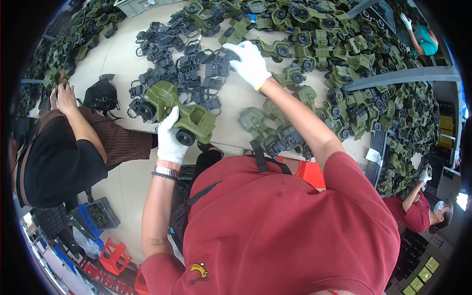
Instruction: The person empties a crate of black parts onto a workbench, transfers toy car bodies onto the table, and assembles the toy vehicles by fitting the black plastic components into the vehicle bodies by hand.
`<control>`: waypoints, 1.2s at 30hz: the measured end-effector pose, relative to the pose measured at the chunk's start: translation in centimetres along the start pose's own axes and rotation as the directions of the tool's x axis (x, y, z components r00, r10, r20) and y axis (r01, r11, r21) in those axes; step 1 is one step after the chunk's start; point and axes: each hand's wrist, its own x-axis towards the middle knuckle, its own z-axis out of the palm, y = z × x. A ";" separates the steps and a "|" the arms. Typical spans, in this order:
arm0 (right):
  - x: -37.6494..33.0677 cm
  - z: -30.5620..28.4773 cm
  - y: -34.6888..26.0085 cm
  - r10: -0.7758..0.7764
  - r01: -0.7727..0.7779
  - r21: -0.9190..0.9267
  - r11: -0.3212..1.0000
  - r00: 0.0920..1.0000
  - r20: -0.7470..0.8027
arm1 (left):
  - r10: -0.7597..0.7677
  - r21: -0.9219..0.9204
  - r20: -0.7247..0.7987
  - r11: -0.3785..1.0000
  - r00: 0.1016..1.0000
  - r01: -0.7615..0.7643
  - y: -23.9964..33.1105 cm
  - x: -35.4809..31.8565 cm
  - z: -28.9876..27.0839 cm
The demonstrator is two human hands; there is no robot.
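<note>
My left hand (171, 140), in a white glove, grips a green toy jeep (189, 118) with black wheels, holding it tilted above the table's near edge. My right hand (250, 63), also gloved in white, reaches forward over the table. Its thumb and fingers are apart at the edge of a heap of dark grey plastic frame parts (189, 69). One such part lies right by the fingertips; whether they touch it cannot be made out.
Many green toy jeeps (314, 46) crowd the table's far and right side. Several more (270, 125) stand near my right forearm. A grey metal bar (403, 78) crosses at right. A co-worker in black (59, 157) sits at left, beside a black bag (102, 96); others work at right.
</note>
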 end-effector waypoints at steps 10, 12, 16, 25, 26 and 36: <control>-3.5 -2.9 3.8 -0.159 0.159 -0.478 0.864 0.986 0.041 | 0.002 0.065 -0.085 0.998 0.996 0.003 -3.5 3.5 5.5; -3.4 -4.0 3.9 -0.062 0.047 -0.458 0.888 0.998 -0.017 | 0.002 0.042 -0.137 0.999 0.991 0.004 -4.3 3.5 6.0; -5.3 -7.8 2.4 0.211 -0.168 0.268 0.949 0.967 -0.140 | 0.022 0.044 -0.110 0.999 0.994 -0.017 -5.1 3.0 7.0; -11.2 -13.0 -6.2 0.085 -0.135 0.815 0.564 0.991 0.105 | 0.191 0.148 0.013 0.971 0.982 -0.191 -5.1 1.1 10.0; -11.3 -13.2 -6.3 0.081 -0.107 0.813 0.572 0.994 0.074 | 0.205 0.206 0.046 0.956 0.978 -0.210 -5.2 0.9 10.3; -12.5 -15.9 -5.3 -0.036 0.060 0.637 0.769 0.998 -0.051 | 0.251 0.224 0.115 0.936 0.961 -0.271 -6.2 0.1 13.1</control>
